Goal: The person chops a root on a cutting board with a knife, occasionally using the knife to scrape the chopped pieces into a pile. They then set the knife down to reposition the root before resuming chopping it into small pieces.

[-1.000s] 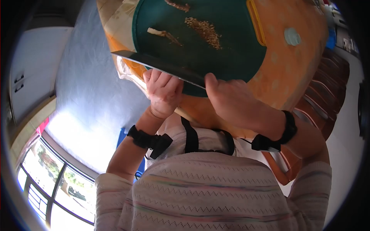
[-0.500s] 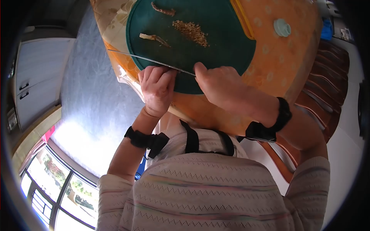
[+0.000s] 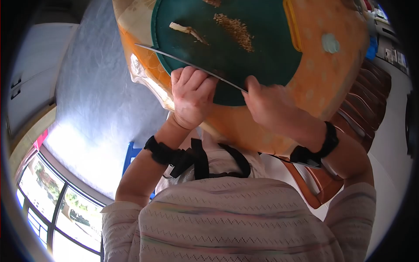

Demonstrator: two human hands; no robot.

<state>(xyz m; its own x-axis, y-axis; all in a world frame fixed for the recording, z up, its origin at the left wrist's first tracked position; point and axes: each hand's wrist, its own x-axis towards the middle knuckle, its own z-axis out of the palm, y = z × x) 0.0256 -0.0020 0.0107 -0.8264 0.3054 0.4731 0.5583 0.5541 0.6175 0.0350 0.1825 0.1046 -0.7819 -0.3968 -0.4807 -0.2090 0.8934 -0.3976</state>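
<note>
My right hand (image 3: 267,106) grips the handle of a long knife (image 3: 183,61). Its thin blade runs up and to the left over the near edge of a round green cutting board (image 3: 266,56). My left hand (image 3: 191,99) is curled into a loose fist just under the blade, and its fingertips touch the blade. I cannot see anything inside that hand. On the board, beyond the blade, lie a pile of chopped brown bits (image 3: 235,30) and a pale stem piece (image 3: 187,30).
The board rests on a table with an orange patterned cloth (image 3: 323,83). A small pale round lid (image 3: 330,43) sits on the cloth to the right. A yellow rim (image 3: 291,24) borders the board. Wooden chairs (image 3: 362,113) stand at the right.
The knife and both hands have shifted slightly right and toward me on the board. The left hand stays curled at the blade, and the right hand stays on the handle.
</note>
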